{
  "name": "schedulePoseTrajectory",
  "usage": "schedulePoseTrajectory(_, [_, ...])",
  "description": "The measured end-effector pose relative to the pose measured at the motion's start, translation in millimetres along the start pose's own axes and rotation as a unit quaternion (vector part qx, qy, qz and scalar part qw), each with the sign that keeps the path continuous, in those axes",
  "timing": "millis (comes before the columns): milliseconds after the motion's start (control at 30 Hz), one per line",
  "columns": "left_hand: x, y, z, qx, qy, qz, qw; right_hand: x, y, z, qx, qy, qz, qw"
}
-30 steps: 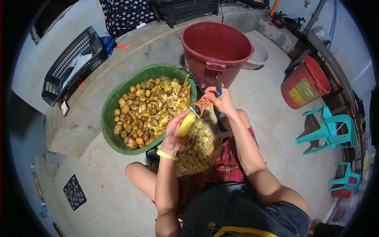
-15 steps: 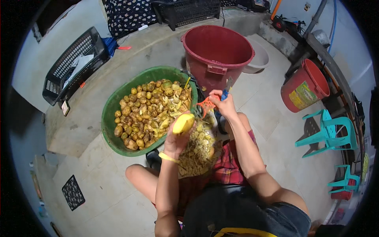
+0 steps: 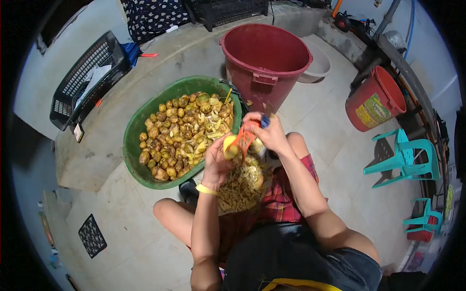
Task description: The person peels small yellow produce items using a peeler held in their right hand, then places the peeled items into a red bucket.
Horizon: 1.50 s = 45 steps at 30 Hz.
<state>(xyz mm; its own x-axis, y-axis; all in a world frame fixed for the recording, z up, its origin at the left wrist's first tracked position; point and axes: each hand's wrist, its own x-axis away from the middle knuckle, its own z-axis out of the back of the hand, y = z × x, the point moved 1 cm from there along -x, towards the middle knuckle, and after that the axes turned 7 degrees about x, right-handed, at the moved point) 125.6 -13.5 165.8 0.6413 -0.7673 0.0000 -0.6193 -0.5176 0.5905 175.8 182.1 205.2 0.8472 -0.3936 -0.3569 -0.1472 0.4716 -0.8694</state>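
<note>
My left hand (image 3: 215,162) is closed around a yellow oval fruit or tuber (image 3: 228,145), whose exact kind I cannot make out. In my right hand (image 3: 272,134) is an orange peeler (image 3: 245,138) with a blue part near the fingers. Its head lies against the yellow piece, slightly blurred. Below both hands, between my legs, spreads a heap of pale yellow peelings (image 3: 239,190). Left of my hands stands a green basin (image 3: 130,161), filled with brownish-yellow rounded produce (image 3: 165,145) and lighter yellow pieces towards its right side.
Behind my hands stands a large red tub (image 3: 257,89), with a pale basin (image 3: 318,68) beside it. A smaller red bucket (image 3: 369,104) and teal plastic chairs (image 3: 407,153) are at right. A black crate (image 3: 73,92) and a phone (image 3: 79,132) rest on the ledge at left.
My right hand has brought the peeler down and left onto the yellow piece. My left hand has tilted that piece towards the peeler. The view has shifted slightly.
</note>
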Motion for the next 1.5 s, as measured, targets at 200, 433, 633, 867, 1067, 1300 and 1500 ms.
schedulePoseTrajectory(200, [5.7, 9.9, -6.8, 0.07, -0.038, -0.026, 0.997, -15.4, 49.4, 14.7, -0.091, 0.04, -0.082, 0.992])
schedulePoseTrajectory(433, [-0.9, 1.4, -3.1, 0.017, -0.044, -0.001, 0.999, -13.6, 47.6, 16.7, 0.047, 0.018, -0.056, 0.997])
schedulePoseTrajectory(633, [5.6, 3.5, 3.4, 0.044, -0.033, -0.033, 0.998, 2.5, -4.1, -3.5, -0.071, 0.004, 0.012, 0.997])
schedulePoseTrajectory(867, [3.6, -0.4, 3.1, 0.125, -0.021, -0.028, 0.991, -17.1, 44.5, 7.6, -0.053, 0.02, -0.115, 0.992])
schedulePoseTrajectory(1067, [0.3, -4.6, 5.5, 0.006, -0.013, -0.042, 0.999, -4.9, 16.0, 0.8, -0.005, 0.003, -0.03, 1.0])
schedulePoseTrajectory(1300, [6.0, -0.3, 11.1, 0.083, -0.039, -0.033, 0.995, 0.6, 0.6, -3.2, -0.059, -0.004, -0.002, 0.998])
schedulePoseTrajectory(1500, [4.8, -6.9, 0.6, 0.163, -0.041, -0.026, 0.985, -21.2, 48.9, 11.5, -0.021, 0.026, -0.08, 0.996])
